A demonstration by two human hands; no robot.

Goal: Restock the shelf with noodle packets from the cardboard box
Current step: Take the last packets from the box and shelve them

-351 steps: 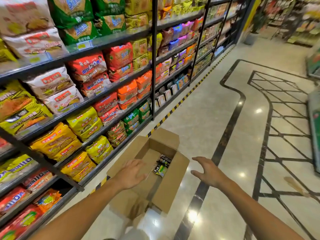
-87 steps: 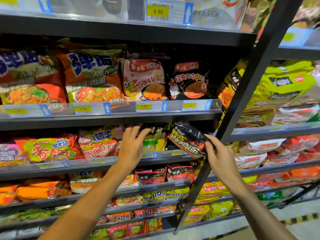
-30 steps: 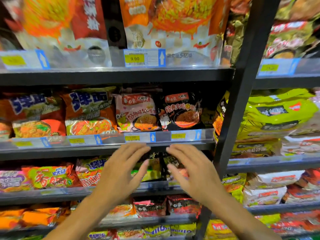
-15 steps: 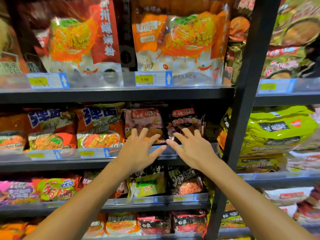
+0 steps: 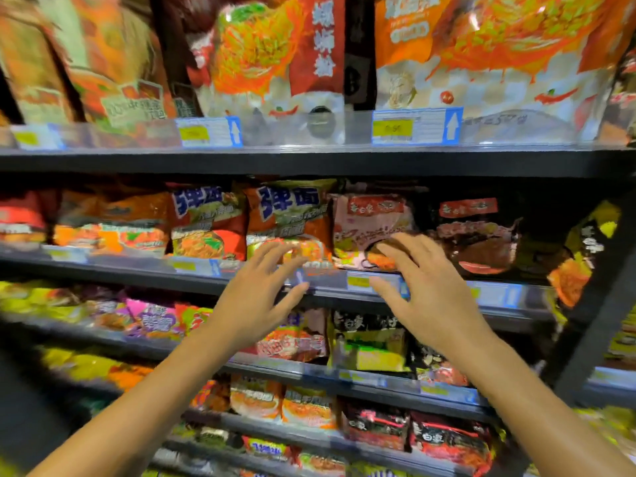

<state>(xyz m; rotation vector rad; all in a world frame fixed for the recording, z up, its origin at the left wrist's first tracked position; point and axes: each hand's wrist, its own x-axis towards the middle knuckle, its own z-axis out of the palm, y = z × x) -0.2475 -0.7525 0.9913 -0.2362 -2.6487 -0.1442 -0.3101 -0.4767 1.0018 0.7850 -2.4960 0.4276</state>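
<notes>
Packets (image 5: 371,228) stand upright facing outward along the shelf (image 5: 103,270).

Dark metal upright (image 5: 595,325) at right; dim aisle lighting

Dark metal shelves (image 5: 309,163) with price tags (image 5: 414,127) along their front rails carry tall orange bags (image 5: 481,53) on top and rows of noodle packets (image 5: 289,218) below.

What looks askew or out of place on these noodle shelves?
Nothing clearly stands out. Both the left hand and right hand are empty and spread before the pink noodle packet, which stands upright in its row. Motion blur hides finer detail.
</notes>
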